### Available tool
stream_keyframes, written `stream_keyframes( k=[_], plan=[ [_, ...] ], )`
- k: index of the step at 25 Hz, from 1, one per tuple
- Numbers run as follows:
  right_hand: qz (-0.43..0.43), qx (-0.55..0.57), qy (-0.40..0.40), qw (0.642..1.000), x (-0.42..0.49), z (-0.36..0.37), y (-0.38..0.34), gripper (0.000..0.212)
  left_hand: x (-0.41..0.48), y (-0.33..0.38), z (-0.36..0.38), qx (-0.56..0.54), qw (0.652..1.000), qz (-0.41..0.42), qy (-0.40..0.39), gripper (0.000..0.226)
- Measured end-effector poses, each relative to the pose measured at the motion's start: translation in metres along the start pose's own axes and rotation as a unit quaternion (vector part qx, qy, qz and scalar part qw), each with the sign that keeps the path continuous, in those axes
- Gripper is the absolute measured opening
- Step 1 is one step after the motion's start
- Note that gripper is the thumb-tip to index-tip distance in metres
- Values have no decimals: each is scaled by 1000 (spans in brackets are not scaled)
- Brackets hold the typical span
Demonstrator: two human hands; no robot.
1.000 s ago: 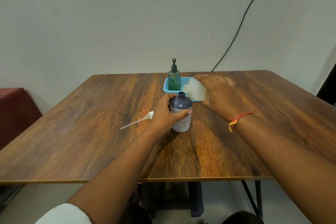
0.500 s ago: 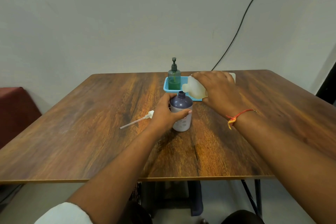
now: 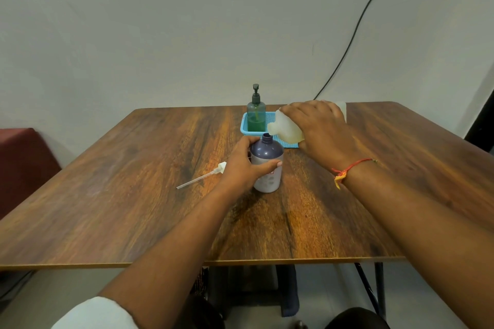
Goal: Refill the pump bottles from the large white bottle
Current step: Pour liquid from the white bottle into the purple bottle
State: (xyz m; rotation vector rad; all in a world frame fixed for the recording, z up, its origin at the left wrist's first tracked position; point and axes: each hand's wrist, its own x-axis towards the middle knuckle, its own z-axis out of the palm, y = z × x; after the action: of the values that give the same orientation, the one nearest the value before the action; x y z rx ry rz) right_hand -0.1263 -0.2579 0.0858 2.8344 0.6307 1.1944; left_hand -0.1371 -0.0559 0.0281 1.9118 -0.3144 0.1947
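With its pump (image 3: 203,177) laid aside on the bench (image 3: 133,195), the uncapped purple bottle (image 3: 267,165) is gripped by the left hand (image 3: 247,161) while the large white bottle (image 3: 286,129) is held tipped over its open neck by the right hand (image 3: 320,131), filling apparently just beginning, the green pump bottle (image 3: 256,113) in the far blue basket (image 3: 244,125) left untouched.

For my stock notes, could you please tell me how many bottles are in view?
3: the green pump bottle standing in the blue basket, the open purple bottle held by the left hand, and the white bottle tilted in the right hand.
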Motion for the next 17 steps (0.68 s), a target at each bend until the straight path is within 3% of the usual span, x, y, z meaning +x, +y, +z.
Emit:
stream_keyframes(
  k=[17],
  plan=[
    [-9,-4,11,1000,0,0,-2,66,0,1,0,-1,1000,2,0,63]
  ],
)
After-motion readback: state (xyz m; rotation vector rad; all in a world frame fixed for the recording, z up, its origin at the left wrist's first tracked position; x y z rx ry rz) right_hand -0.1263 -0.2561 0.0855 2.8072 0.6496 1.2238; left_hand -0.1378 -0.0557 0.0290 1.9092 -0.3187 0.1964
